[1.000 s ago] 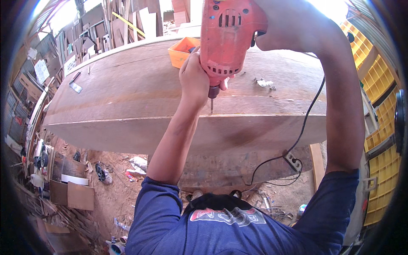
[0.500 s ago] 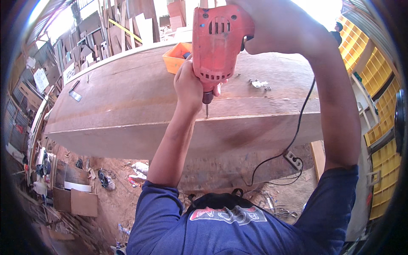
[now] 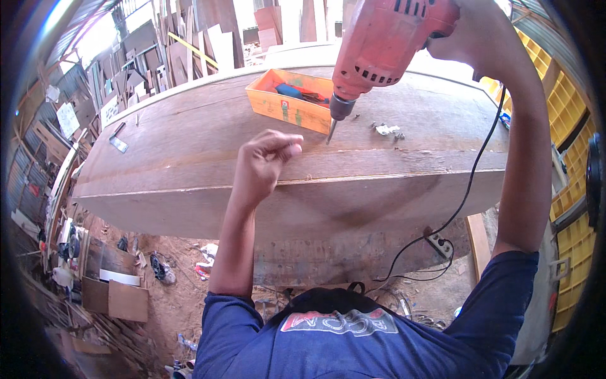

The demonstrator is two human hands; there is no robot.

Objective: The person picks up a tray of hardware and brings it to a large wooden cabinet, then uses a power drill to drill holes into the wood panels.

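Note:
My right hand is wrapped round the handle of a red corded power drill, raised above the wooden surface. The drill tilts, and its dark chuck carries a thin bit that points down, clear of the front edge. To the left of the bit, my left hand is off the drill, with thumb and fingers drawn together in a pinch over the front edge. Whatever is between them, if anything, is too small to make out. Beneath both hands lies a big brown plywood box-like piece.
An orange bin with a blue-handled item stands behind my left hand. Small screws and a white scrap lie to its right. A try square rests at left. A black cord hangs to a socket strip below.
My left hand has let go of the drill's front and moved left, fingers pinched. The drill has swung right and tilted, its bit lifting away from the plywood edge.

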